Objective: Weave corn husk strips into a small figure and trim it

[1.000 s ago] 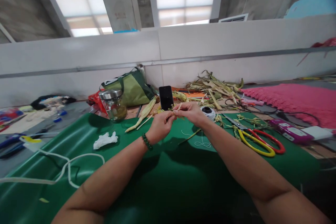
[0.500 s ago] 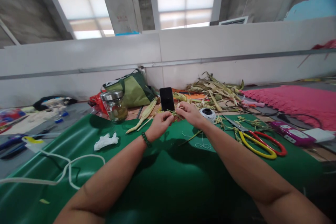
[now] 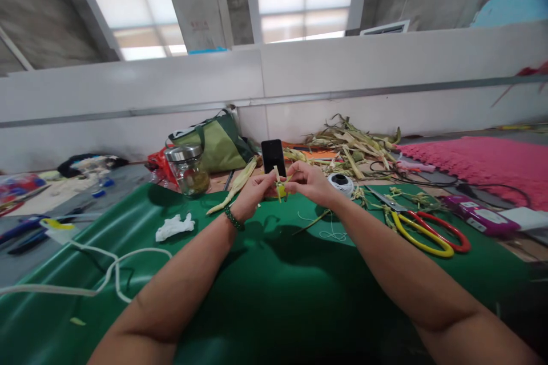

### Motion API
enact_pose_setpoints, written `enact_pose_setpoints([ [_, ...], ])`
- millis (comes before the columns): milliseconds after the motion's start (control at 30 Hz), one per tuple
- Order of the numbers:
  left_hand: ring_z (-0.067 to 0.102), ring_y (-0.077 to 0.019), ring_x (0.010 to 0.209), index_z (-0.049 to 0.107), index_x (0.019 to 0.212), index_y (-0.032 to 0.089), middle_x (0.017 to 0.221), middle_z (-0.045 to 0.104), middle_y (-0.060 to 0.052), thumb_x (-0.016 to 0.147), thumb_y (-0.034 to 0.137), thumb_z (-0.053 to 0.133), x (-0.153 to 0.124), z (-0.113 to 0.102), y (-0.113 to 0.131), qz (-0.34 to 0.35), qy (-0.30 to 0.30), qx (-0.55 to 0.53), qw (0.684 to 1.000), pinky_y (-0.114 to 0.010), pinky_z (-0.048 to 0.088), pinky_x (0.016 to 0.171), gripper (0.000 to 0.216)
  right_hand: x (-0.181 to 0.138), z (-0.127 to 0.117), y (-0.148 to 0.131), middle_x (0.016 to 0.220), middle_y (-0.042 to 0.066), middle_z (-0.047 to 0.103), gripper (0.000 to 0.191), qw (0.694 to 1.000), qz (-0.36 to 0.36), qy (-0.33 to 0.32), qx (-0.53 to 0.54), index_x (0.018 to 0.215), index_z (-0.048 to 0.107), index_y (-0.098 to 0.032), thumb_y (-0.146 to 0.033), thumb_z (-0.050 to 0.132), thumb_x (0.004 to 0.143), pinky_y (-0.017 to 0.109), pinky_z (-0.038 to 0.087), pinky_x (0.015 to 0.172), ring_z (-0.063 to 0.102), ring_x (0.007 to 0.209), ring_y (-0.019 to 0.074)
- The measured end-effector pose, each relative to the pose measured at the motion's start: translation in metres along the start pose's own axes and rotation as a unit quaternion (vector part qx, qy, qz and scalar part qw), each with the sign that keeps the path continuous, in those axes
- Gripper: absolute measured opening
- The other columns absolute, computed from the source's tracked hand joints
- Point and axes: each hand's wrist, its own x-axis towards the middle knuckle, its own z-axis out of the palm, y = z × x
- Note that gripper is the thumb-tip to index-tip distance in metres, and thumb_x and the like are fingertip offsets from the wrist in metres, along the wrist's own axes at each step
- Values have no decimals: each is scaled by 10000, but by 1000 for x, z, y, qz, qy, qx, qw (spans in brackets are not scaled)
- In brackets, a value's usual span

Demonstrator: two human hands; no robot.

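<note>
Both my hands meet above the far part of the green mat. My left hand and my right hand each pinch a small yellow-green piece of woven leaf strips, held between them with a thin strip sticking upward. A green bead bracelet circles my left wrist. A black phone stands upright just behind my hands. A spool of white thread lies by my right wrist, and loose thread trails on the mat under it.
Yellow and red scissors lie right of my right arm. A pile of dried leaves sits behind. A glass jar, green bag, crumpled tissue and white rope are to the left. Pink knit fabric lies far right.
My hands have drawn slightly nearer and turned the woven piece so that a strip points upward; the yellow-green body now shows between the fingers.
</note>
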Motion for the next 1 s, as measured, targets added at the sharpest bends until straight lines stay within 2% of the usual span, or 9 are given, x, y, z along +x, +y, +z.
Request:
enact_pose_setpoints([
  [133, 613, -156, 683, 733, 807, 158, 752, 679, -30, 638, 472, 775, -2, -2, 5, 49, -26, 122, 991, -250, 481, 594, 358, -3, 2, 1, 655, -25, 580, 202, 998, -45, -20, -43, 823, 442, -223, -315, 615, 775, 279, 446, 573, 571, 591, 144],
  [267, 617, -165, 700, 699, 847, 164, 837, 666, -55, 737, 492, 688, -2, -6, 4, 57, -86, 152, 983, -265, 495, 572, 346, -5, 0, -2, 632, -29, 539, 120, 989, -85, -23, -121, 850, 437, -224, -283, 537, 820, 277, 412, 552, 535, 578, 147],
  [367, 606, -225, 918, 689, 722, 160, 954, 643, -96, 761, 454, 675, 1, -11, 2, 139, -87, 213, 963, -309, 520, 678, 297, -5, -3, -3, 643, -36, 495, 135, 981, -112, -8, -158, 822, 410, -223, -253, 540, 797, 266, 384, 534, 514, 570, 140],
  [467, 540, -255, 1078, 671, 643, 163, 892, 641, -100, 793, 365, 652, 4, -14, 1, 198, -75, 261, 942, -351, 492, 827, 252, -4, -7, -3, 667, -35, 493, 144, 981, -116, -14, -157, 811, 392, -224, -236, 533, 791, 263, 386, 540, 532, 580, 137],
  [533, 550, -240, 1035, 658, 657, 165, 828, 641, -80, 795, 323, 646, 6, -15, -1, 196, -79, 260, 942, -341, 489, 812, 210, -3, -9, -2, 669, -30, 509, 124, 983, -101, -30, -150, 822, 408, -220, -248, 528, 806, 270, 405, 563, 546, 595, 143],
  [600, 578, -195, 863, 644, 687, 162, 776, 631, -49, 793, 310, 643, 6, -14, -4, 164, -83, 246, 952, -304, 489, 711, 182, -3, -11, -2, 668, -17, 542, 102, 980, -85, -52, -172, 834, 458, -208, -287, 521, 838, 278, 412, 591, 546, 610, 148],
  [700, 523, -141, 680, 629, 655, 159, 676, 576, -3, 781, 308, 658, 7, -9, -10, 135, -60, 273, 951, -262, 441, 618, 197, -4, -10, -4, 722, 25, 616, 238, 951, -105, -59, -284, 788, 549, -185, -410, 559, 864, 288, 392, 668, 549, 703, 166],
  [867, 512, -151, 703, 627, 552, 165, 610, 527, 1, 746, 201, 667, 3, 4, -16, 182, -42, 335, 923, -269, 429, 661, 202, -8, 3, -9, 652, 45, 615, 399, 876, -113, -36, -467, 651, 585, -170, -455, 503, 919, 275, 274, 605, 493, 649, 154],
  [1000, 568, -146, 692, 711, 632, 175, 660, 634, -17, 717, 125, 653, 1, 11, -17, 164, -77, 270, 946, -266, 460, 674, 114, -9, 8, -8, 640, 52, 609, 426, 865, -128, -71, -480, 630, 591, -167, -338, 404, 972, 283, 247, 588, 476, 617, 145],
])
